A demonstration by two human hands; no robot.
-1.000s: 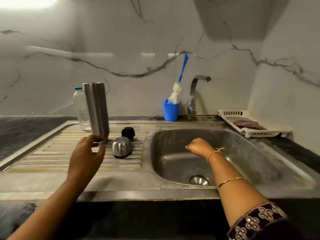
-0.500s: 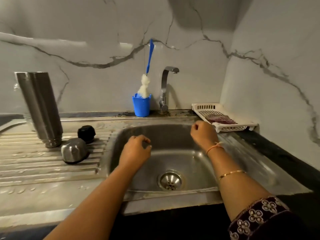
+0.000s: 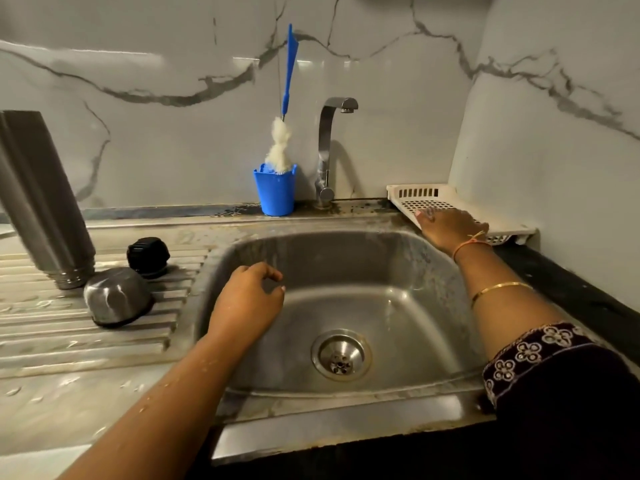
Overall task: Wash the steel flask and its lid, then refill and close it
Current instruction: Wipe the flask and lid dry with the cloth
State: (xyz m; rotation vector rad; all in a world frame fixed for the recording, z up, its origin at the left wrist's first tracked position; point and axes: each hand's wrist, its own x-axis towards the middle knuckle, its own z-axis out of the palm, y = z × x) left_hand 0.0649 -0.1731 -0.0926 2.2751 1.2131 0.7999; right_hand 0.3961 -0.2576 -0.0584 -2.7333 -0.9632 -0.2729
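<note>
Marble walls back a steel sink (image 3: 398,306) with a ribbed drainboard (image 3: 104,341) at nine o'clock. There we see the flask (image 3: 41,202) upended beside its steel cap (image 3: 116,296) and black stopper (image 3: 148,256). Our left hand (image 3: 247,303) hangs loosely curled and empty over the basin. Our right hand (image 3: 450,226) lies on the white tray (image 3: 433,199) at two o'clock; whether it grasps anything, we cannot tell. We judge washing is about to start; next we need the scrubber.

Grey-veined marble walls (image 3: 173,133), corner
</note>
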